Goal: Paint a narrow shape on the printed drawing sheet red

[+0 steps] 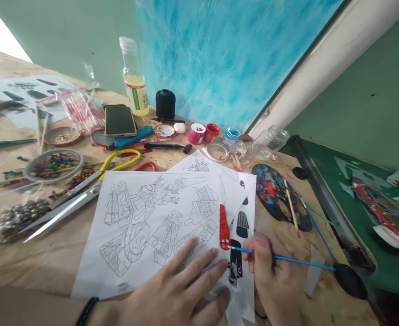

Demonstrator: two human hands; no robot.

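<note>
My right hand (274,267) pinches a thin blue paintbrush (297,261). The brush tip touches the lower end of a narrow shape painted red (224,226) on the white sheets. My left hand (189,287) lies flat, fingers spread, on a paper sheet printed with line drawings (141,217). Black printed shapes (242,224) show on the paper beside the red one, partly behind the brush and my right fingers. A dark palette (281,194) smeared with red and blue paint lies to the right, with a wooden stick (291,206) across it.
Yellow-handled scissors (84,192) lie left of the paper. Behind stand open red (212,132), magenta (197,134) and blue (231,136) paint jars, a clear glass jar (270,141), a phone (120,120) and a bottle (134,86). A green mat (355,158) is at the right.
</note>
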